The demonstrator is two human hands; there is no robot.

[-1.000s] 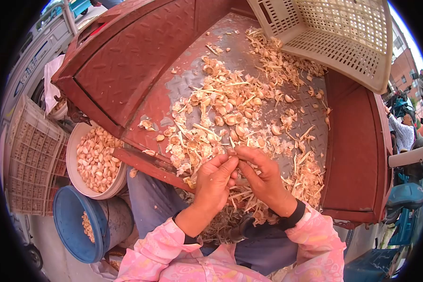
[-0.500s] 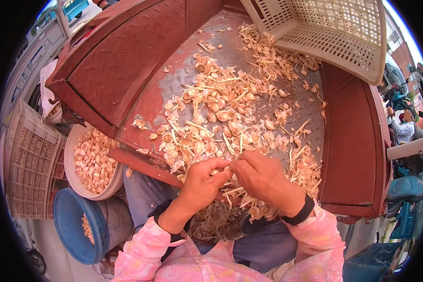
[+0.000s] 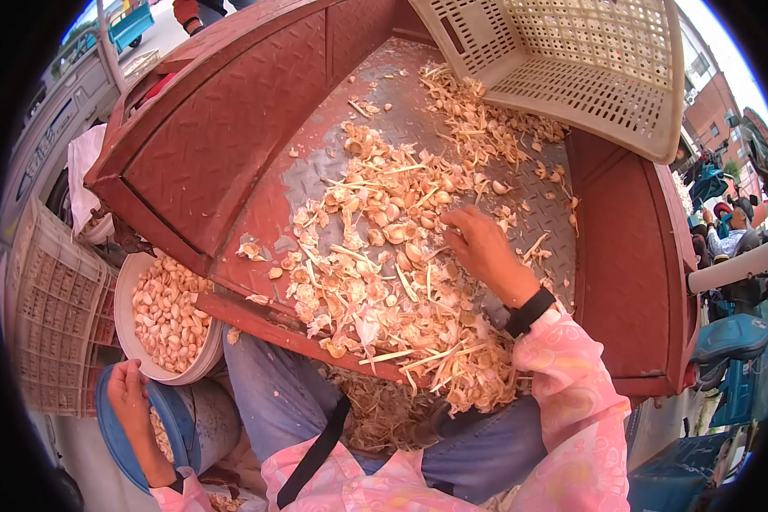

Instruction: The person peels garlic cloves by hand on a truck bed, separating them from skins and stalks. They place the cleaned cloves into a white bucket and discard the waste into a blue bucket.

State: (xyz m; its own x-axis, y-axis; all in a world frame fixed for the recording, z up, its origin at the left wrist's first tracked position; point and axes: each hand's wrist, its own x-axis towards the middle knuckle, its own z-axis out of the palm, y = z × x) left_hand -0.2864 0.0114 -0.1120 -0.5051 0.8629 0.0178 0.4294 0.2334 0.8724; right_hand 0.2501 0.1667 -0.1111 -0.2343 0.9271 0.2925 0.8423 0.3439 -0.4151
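Note:
My left hand (image 3: 130, 413) is over the blue bucket (image 3: 104, 420) at the lower left, its fingers loosely apart with nothing visible in them. Some garlic cloves (image 3: 161, 437) show inside that bucket, partly behind my wrist. My right hand (image 3: 488, 254) reaches into the garlic heap (image 3: 384, 218) on the red metal cart bed (image 3: 256, 209). Its thumb and fingers are parted, with the fingertips at some cloves, and I see nothing gripped. Loose cloves, papery skins and dry stalks make up the heap.
A white bucket (image 3: 126, 294) full of garlic cloves stands beside the cart's left corner. The beige plastic crate (image 3: 572, 78) leans at the back right, and another crate (image 3: 51, 299) stands at far left. Red side walls (image 3: 627, 264) border the bed. Skins lie between my knees.
My hands were together over the near edge, fingers pinched on a garlic clove. Since then my left hand has moved left to the blue bucket, and my right hand forward into the heap.

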